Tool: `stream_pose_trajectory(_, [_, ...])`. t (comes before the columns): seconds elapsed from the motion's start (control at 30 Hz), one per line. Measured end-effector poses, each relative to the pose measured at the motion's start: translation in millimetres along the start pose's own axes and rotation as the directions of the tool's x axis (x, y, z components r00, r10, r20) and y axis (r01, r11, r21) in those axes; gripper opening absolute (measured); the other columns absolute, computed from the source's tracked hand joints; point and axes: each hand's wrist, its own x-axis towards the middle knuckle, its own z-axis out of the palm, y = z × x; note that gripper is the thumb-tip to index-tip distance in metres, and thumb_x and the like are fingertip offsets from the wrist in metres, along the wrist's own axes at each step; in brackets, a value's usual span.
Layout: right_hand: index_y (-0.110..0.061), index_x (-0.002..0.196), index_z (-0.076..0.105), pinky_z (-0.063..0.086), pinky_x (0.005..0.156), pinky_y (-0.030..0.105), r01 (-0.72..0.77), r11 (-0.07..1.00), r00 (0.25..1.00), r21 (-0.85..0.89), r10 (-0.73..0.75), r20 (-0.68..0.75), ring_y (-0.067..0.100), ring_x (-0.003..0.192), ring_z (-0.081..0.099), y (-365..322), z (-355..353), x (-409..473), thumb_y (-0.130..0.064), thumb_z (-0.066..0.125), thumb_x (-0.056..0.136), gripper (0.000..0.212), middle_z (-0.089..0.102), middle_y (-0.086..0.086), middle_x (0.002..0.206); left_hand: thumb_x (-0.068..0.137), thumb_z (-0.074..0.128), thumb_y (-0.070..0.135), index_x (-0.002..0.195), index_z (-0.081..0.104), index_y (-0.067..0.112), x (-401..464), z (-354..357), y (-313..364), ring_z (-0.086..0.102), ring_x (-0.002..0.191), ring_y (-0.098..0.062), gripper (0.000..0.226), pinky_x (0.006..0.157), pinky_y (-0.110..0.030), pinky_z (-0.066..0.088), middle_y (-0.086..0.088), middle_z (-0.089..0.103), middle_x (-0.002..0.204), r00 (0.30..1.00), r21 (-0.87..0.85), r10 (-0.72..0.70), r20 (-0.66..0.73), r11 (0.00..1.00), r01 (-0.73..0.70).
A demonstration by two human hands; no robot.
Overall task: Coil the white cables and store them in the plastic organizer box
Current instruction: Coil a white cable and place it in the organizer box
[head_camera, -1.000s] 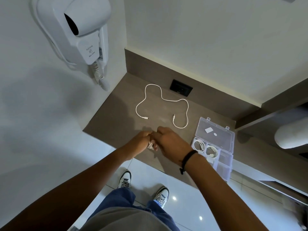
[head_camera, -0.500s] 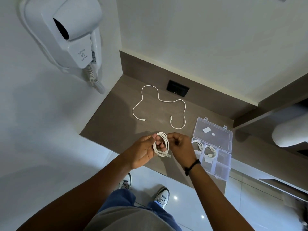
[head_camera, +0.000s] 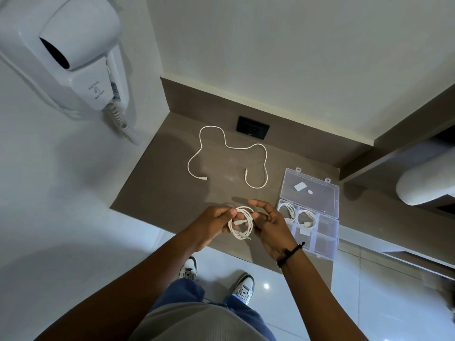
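Across the middle of the frame a brown counter [head_camera: 157, 193] is lying, with one wall-mounted hair dryer [head_camera: 66, 57] hanging at upper left. One clear organizer box [head_camera: 310, 212] is sitting open at centre right, two coiled cables [head_camera: 298, 215] resting in its upper compartments. One loose white cable [head_camera: 229, 156] is snaking above centre. Lower centre, the left hand [head_camera: 211, 223] and right hand [head_camera: 269, 223] are both pinching one coiled white cable [head_camera: 240, 223] between them, just left of the box.

White cable [head_camera: 240, 223] coiled, another [head_camera: 227, 153] loose, organizer box [head_camera: 317, 212] open
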Motion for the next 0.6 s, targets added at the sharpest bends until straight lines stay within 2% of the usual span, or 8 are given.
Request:
stream_pose_trajectory(0.07, [0.001,0.118,0.062,0.050,0.090,0.047,-0.036,0.999,0.999,0.030,0.037,-0.010,0.038,0.098,0.060,4,-6,-1,0.006,0.049,0.098,0.024,0.067,0.028,0.108,0.109,0.048,0.020,0.126,0.067,-0.006,2,0,1,0.066,0.123,-0.040,0.036,0.107,-0.048,0.054,-0.027,0.069,0.129,0.996,-0.033,-0.045,0.077,0.998,0.047])
stream_pose_trajectory(0.13, [0.008,0.120,0.061,0.048,0.096,0.052,-0.047,0.998,0.998,0.031,0.049,-0.038,0.039,0.102,0.061,8,-13,-2,0.007,0.048,0.098,0.025,0.066,0.031,0.115,0.109,0.050,0.020,0.123,0.068,-0.006,6,5,1,0.070,0.118,-0.036,0.035,0.099,-0.040,0.058,-0.025,0.072,0.125,0.994,-0.047,-0.082,0.076,0.995,0.086])
stream_pose_trajectory(0.23, [0.003,0.120,0.065,0.056,0.087,0.041,-0.035,0.998,0.996,-0.047,0.031,-0.079,0.032,0.097,0.068,8,-26,-10,0.001,0.053,0.098,0.025,0.071,0.026,0.114,0.108,0.051,0.018,0.114,0.073,-0.002,14,20,0,0.075,0.107,-0.031,0.031,0.086,-0.032,0.063,-0.021,0.078,0.114,0.995,-0.077,-0.098,0.002,0.992,0.098])
stream_pose_trajectory(0.3, [-0.006,0.122,0.067,0.060,0.082,0.036,-0.033,0.997,0.999,-0.068,0.030,-0.035,0.029,0.098,0.071,8,-39,-20,-0.008,0.057,0.098,0.026,0.074,0.018,0.112,0.107,0.052,0.016,0.110,0.075,0.001,22,32,-3,0.076,0.105,-0.031,0.028,0.087,-0.035,0.064,-0.022,0.078,0.110,0.992,-0.102,-0.110,-0.054,0.989,0.104])
stream_pose_trajectory(0.4, [-0.018,0.128,0.065,0.060,0.084,0.038,-0.012,0.994,0.997,-0.107,0.020,0.074,0.022,0.104,0.071,13,-55,-34,-0.010,0.071,0.090,0.039,0.073,0.009,0.115,0.107,0.054,0.017,0.113,0.073,-0.003,35,51,-14,0.073,0.111,-0.036,0.029,0.096,-0.047,0.060,-0.026,0.076,0.113,0.989,-0.055,-0.111,-0.100,0.993,0.106])
stream_pose_trajectory(0.5, [-0.015,0.123,0.067,0.059,0.074,0.022,0.102,0.966,0.990,-0.239,-0.121,-0.068,0.014,0.098,0.071,21,-73,-40,0.001,0.076,0.082,0.045,0.076,0.007,0.108,0.105,0.057,0.016,0.113,0.073,-0.003,50,69,-28,0.074,0.109,-0.039,0.025,0.087,-0.040,0.064,-0.026,0.077,0.111,0.990,0.031,-0.097,-0.107,0.994,0.101])
stream_pose_trajectory(0.53, [-0.014,0.119,0.070,0.059,0.074,0.023,0.116,0.957,0.978,-0.265,-0.156,-0.138,0.017,0.095,0.072,22,-81,-40,0.002,0.076,0.082,0.041,0.077,0.007,0.105,0.104,0.059,0.015,0.112,0.071,-0.004,58,77,-33,0.074,0.108,-0.040,0.024,0.084,-0.038,0.064,-0.027,0.076,0.111,0.989,0.077,-0.090,-0.115,0.992,0.099])
stream_pose_trajectory(0.6, [-0.016,0.112,0.074,0.060,0.079,0.031,0.121,0.927,0.950,-0.355,-0.212,-0.231,0.022,0.091,0.074,25,-100,-35,-0.003,0.077,0.083,0.032,0.078,0.005,0.100,0.101,0.064,0.014,0.111,0.068,-0.005,74,90,-40,0.075,0.105,-0.040,0.022,0.087,-0.044,0.063,-0.028,0.076,0.111,0.987,0.205,-0.057,-0.151,0.975,0.087])
